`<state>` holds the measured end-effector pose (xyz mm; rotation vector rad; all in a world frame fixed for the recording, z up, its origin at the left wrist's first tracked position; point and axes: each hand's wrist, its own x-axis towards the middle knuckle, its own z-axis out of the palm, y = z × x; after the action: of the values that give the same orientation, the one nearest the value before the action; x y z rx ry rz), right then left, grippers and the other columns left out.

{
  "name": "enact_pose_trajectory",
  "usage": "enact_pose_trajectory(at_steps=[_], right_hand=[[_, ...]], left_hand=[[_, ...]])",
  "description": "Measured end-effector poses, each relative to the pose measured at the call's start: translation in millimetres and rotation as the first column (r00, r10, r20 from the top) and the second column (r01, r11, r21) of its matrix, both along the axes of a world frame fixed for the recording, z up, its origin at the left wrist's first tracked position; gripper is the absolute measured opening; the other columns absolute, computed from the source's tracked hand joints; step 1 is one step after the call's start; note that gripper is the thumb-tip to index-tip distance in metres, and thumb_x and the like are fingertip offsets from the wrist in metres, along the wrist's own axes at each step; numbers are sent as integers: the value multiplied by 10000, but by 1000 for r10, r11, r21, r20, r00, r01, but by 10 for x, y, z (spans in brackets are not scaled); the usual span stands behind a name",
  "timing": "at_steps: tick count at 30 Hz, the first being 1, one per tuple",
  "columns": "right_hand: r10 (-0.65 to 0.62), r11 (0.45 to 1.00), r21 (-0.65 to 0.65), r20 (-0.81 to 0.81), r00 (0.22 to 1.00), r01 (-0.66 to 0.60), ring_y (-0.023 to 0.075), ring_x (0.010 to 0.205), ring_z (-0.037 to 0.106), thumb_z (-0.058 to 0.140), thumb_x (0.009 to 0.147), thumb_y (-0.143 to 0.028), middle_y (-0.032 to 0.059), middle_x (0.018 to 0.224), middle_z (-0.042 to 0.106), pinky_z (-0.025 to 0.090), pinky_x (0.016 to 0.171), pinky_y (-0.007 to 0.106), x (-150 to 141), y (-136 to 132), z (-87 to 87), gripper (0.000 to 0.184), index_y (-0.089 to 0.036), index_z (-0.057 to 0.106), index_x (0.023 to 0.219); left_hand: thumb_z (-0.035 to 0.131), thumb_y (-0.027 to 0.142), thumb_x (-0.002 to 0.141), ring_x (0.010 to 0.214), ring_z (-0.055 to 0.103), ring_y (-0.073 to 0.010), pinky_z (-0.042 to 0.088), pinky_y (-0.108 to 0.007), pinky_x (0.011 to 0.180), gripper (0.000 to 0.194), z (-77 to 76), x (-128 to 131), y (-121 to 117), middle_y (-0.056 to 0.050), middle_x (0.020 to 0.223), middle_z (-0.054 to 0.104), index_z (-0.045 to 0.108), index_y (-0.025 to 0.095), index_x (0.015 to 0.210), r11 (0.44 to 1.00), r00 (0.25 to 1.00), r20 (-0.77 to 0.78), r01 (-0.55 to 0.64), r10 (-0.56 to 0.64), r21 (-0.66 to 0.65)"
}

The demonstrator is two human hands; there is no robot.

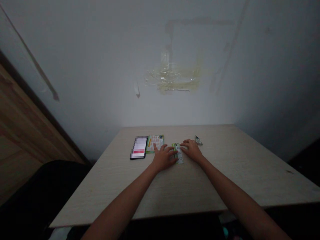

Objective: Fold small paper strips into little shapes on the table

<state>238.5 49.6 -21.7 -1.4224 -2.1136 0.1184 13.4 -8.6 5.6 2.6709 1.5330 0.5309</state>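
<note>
Narrow packet (179, 154) between both hands (164, 158), long axis pointing wallward.

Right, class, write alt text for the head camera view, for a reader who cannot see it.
Left hand and right hand rest at a small printed paper on a pale table. A lit phone and leaflet lie to the left, a crumpled scrap to the right.

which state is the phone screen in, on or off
On: the phone screen shows bright white, with a pinkish-red band across its lower part.
</note>
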Motion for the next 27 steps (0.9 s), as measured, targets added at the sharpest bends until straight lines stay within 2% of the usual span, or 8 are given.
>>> enact_pose_trajectory(at_steps=[8, 17, 27], right_hand=[[-8, 1000, -6, -40, 999, 8, 246, 1079, 575, 698, 822, -378, 90, 1114, 661, 419, 1004, 393, -21, -14, 37, 271, -235, 761, 1044], [36, 996, -79, -2, 999, -36, 284, 1159, 567, 739, 782, -360, 123, 1220, 634, 421, 1031, 432, 8, -91, 130, 340, -227, 748, 1094], [126, 984, -119, -51, 991, -132, 280, 1263, 534, 765, 749, -300, 135, 1357, 571, 395, 1090, 442, 79, -197, 48, 418, -232, 715, 1158]], left_hand=[[577, 551, 876, 1357, 387, -343, -80, -826, 1034, 397, -29, -10, 15, 39, 1389, 580, 581, 491, 1269, 1000, 1000, 12, 5, -6, 16], [583, 582, 856, 1360, 379, -363, -53, -844, 1026, 419, 15, 2, 14, 58, 1414, 559, 572, 511, 1268, 999, 999, -20, -33, 33, -26], [590, 571, 854, 1347, 388, -362, -92, -834, 1018, 408, 19, 5, 9, 50, 1401, 572, 588, 501, 1256, 999, 999, 15, -30, 31, -27]])
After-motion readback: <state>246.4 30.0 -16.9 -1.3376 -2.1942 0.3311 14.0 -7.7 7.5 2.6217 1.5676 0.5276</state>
